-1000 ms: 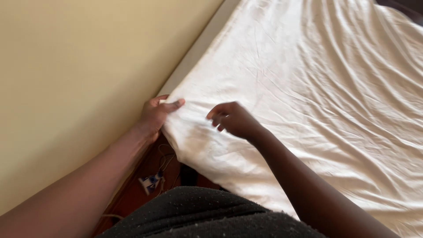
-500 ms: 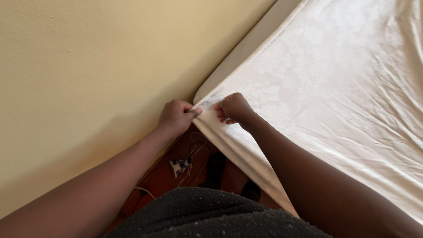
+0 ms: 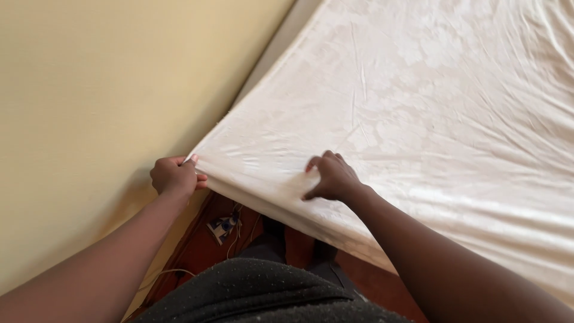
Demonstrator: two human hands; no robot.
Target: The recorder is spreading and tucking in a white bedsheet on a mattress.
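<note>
The pale cream, faintly patterned cotton bed sheet (image 3: pixel 418 119) covered the mattress and filled the upper right of the view, creased in long folds toward the right edge. Its near corner lay beside the plain yellow painted wall (image 3: pixel 89 90), which occupied the left side. Along the wall, a narrow strip of the white mattress edge (image 3: pixel 281 45) showed beyond the sheet's border. Below the corner, the reddish-brown polished floor (image 3: pixel 197 251) was visible in the gap between bed and wall. The person's dark speckled knit garment (image 3: pixel 263 296) filled the bottom centre. The right hand (image 3: pixel 332 177) rested on the sheet just inside the corner, fingers curled and pinching a fold of fabric. The left hand (image 3: pixel 174 176) was closed in a fist around the sheet's corner tip, close against the wall. On the floor lay 1 small white and blue plug adapter (image 3: pixel 222 227) with a thin pale cord (image 3: pixel 161 276) trailing nearby.
</note>
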